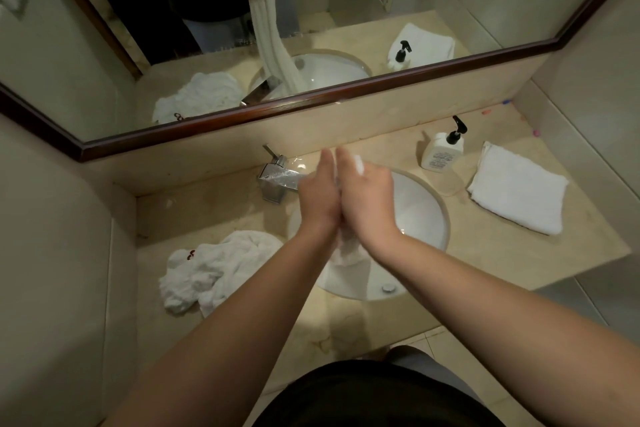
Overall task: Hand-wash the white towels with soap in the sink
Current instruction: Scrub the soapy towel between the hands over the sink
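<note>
- I have my left hand [320, 196] and right hand [367, 198] palm to palm over the sink [424, 208], fingers straight, pointing away from me toward the mirror [311, 28].
- Pressed between the palms: a white towel [348, 250], bunched into a rope. A tuft shows above the right hand; the tail hangs below the wrists into the basin.
- Mirror view confirms the long axis: near vertical, top in the hands, lower end in the bowl.
- Both hands equally near; the towel lies between them, neither gripping with curled fingers.
- Judgement: rubbing step; next stroke slides the palms along that axis.
- Crumpled towel [214, 270] on the counter left of the sink; folded towel [516, 187] and soap bottle [441, 154] to the right; tap [280, 180] just left of the hands.
</note>
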`<state>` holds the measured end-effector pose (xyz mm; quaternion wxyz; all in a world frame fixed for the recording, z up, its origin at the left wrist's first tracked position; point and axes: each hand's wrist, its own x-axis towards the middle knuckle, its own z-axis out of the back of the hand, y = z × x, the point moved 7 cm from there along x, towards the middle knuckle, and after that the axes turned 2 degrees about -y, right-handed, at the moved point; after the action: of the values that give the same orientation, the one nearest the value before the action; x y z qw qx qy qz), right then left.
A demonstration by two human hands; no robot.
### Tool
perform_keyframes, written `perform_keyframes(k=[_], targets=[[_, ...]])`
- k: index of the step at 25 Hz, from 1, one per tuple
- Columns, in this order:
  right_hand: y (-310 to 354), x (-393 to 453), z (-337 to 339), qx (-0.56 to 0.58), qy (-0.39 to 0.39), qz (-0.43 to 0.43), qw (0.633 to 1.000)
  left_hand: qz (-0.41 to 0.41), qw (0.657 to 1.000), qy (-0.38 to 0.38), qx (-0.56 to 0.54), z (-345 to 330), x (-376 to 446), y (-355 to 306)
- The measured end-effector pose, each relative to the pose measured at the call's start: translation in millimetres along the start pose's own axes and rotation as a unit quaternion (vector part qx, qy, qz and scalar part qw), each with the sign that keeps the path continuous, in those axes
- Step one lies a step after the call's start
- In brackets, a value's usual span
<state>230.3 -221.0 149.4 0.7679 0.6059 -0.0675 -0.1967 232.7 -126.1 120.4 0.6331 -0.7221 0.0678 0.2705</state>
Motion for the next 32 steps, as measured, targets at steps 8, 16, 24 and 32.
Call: perform_keyframes(k=[8, 16, 24, 32], targets=[[-36.0, 51.4, 26.5, -0.014, 0.056, -0.038, 0.998, 0.022, 0.996, 0.042, 0.071, -7.9, 26.0, 31.4], [-121.7, 104.1, 47.7, -0.159, 0.156, -0.123, 0.967, 0.117, 0.985, 0.072, 0.108, -27.7, 69.4, 96.4], [-244.7, 156.2, 36.7, -0.155, 0.253, -0.323, 0.899, 0.199, 0.960, 0.001, 0.196, -34.7, 143.7, 190.6], [-355.4, 184.2, 4.5, 0.060, 0.210, -0.463, 0.859, 0.260, 0.959, -0.078, 0.080, -18.1, 189.9, 267.9]])
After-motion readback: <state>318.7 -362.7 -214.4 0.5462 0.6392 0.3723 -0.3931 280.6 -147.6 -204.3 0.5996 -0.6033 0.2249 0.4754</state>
